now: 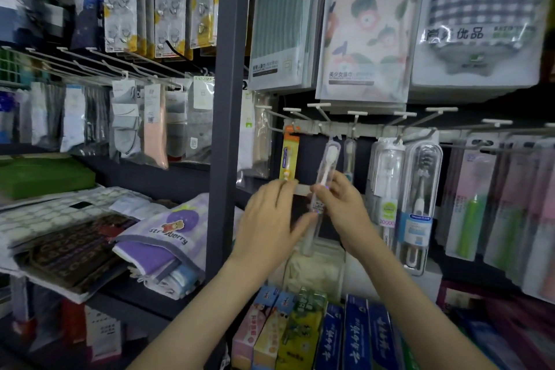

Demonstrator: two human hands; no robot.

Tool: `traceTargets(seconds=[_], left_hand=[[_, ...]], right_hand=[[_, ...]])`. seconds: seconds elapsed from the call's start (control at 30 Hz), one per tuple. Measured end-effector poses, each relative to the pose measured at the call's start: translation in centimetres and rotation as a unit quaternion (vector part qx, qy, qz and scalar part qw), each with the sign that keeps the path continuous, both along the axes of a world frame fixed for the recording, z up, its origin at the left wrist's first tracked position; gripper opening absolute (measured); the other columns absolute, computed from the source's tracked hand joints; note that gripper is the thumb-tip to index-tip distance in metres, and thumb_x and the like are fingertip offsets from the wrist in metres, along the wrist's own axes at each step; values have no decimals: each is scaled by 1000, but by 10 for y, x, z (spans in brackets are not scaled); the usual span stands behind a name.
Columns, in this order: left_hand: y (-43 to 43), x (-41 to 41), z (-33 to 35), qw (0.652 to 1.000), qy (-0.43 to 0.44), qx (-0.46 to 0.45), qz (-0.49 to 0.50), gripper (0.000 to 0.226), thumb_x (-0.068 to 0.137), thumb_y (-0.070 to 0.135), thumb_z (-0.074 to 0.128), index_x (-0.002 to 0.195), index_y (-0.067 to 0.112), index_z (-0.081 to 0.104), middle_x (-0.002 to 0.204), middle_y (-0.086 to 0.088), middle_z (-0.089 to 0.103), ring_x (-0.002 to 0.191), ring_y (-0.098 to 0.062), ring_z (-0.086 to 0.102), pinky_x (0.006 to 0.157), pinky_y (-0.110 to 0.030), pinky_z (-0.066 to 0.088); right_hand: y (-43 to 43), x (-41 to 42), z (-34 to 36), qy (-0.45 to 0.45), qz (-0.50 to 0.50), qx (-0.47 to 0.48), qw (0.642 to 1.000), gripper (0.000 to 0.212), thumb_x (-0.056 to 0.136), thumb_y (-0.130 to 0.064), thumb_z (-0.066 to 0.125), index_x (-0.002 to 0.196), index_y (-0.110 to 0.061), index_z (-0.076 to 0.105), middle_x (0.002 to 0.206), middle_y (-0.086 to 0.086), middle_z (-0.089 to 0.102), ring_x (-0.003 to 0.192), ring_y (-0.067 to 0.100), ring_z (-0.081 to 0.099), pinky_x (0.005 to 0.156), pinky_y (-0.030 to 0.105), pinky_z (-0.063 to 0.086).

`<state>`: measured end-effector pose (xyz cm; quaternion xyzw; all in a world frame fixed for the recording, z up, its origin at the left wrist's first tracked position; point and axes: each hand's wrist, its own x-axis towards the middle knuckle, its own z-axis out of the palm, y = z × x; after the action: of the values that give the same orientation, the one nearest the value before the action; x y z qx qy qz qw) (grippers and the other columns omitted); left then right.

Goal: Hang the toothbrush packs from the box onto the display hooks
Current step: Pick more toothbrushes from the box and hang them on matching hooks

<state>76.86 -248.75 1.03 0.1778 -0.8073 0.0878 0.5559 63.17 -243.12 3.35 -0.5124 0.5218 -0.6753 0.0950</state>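
- We judge the step to be hanging: the right hand [342,198] pinches a clear pack [326,164] at its middle, with the pack's top right up at a hook [325,117] on the rail [306,126].
- We cannot tell whether the pack's hole is already over the wire; that spot is small and blurred.
- The left hand [270,213] is blurred. Its fingers look fairly straight and hold nothing, and its thumb lies by the pack's lower part, touching or just beside it.
- If the pack is not yet on, we think the next move calls for lining its hole up with the hook's tip and sliding it back towards the rail. If it is on, the right hand lets go and we fetch another.
- Room is tight sideways: an orange pack [289,156] hangs just to the left and a thin pack [349,156] just to the right, so the pack should travel straight along the wire.
- White-tipped hook ends jut towards us at the pack's top, where knuckles could catch.
- Below, toothpaste boxes [330,333] stand well under the hands, which leaves open room for pulling back.
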Motion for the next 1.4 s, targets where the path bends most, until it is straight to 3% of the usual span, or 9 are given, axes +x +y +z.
traceTargets(seconds=[0.1,0.27,0.43,0.57,0.67,0.87,1.13,1.27,1.4], left_hand=[[-19,15,13,981,64,-125,133,47,89,31,55,128,4,56,131,-22,54,126,-35,43,108,-46,31],[-49,26,24,968,37,-113,222,60,80,17,67,136,5,50,148,-28,34,139,-39,23,113,-50,20],[-68,24,20,974,40,-122,188,57,75,10,72,129,5,57,152,-22,22,140,-39,20,111,-54,26],[-72,21,20,977,78,-123,159,46,76,4,69,121,4,62,150,-20,24,140,-37,22,111,-54,29],[-78,20,19,976,93,-137,141,41,78,-2,59,118,3,63,149,-21,28,140,-37,24,112,-49,30],[-79,19,19,975,102,-140,136,40,82,0,50,120,3,62,150,-19,26,139,-36,25,108,-51,36],[-82,18,16,977,96,-133,133,37,79,-5,58,114,2,64,150,-18,24,139,-36,25,106,-51,39],[-80,21,17,976,88,-137,145,47,75,-6,66,121,3,60,150,-21,28,139,-37,24,107,-53,36],[-42,22,1,982,136,-33,130,57,83,2,58,138,12,47,151,-26,18,141,-43,14,112,-61,14]], right_hand=[[1,-18,2,44,-101,73,991,15,98,-11,45,112,-16,48,89,1,56,87,19,59,84,35,54],[-10,-32,12,125,-245,103,956,30,99,-14,41,126,-1,44,100,15,56,75,20,52,53,26,39],[-30,-36,23,114,-301,58,945,34,101,-13,38,131,3,41,114,23,55,89,27,53,69,26,35],[-50,-31,19,79,-335,53,937,50,102,-8,35,148,-3,17,134,25,44,113,33,51,79,24,34],[-63,-33,17,57,-363,47,929,58,101,-7,33,152,-12,6,139,25,37,117,36,48,84,32,37],[-89,-57,11,74,-448,86,887,59,101,-6,31,152,-6,1,137,25,38,119,38,43,95,38,36],[-87,-69,1,37,-453,153,877,58,102,-13,34,151,-4,5,143,24,38,126,39,41,95,47,40],[-60,-37,-21,125,-440,123,881,58,100,-11,38,150,2,11,136,28,42,114,39,50,86,39,44],[-5,0,-56,270,-343,98,894,54,96,0,40,147,-2,24,130,21,45,112,33,50,87,35,44]])
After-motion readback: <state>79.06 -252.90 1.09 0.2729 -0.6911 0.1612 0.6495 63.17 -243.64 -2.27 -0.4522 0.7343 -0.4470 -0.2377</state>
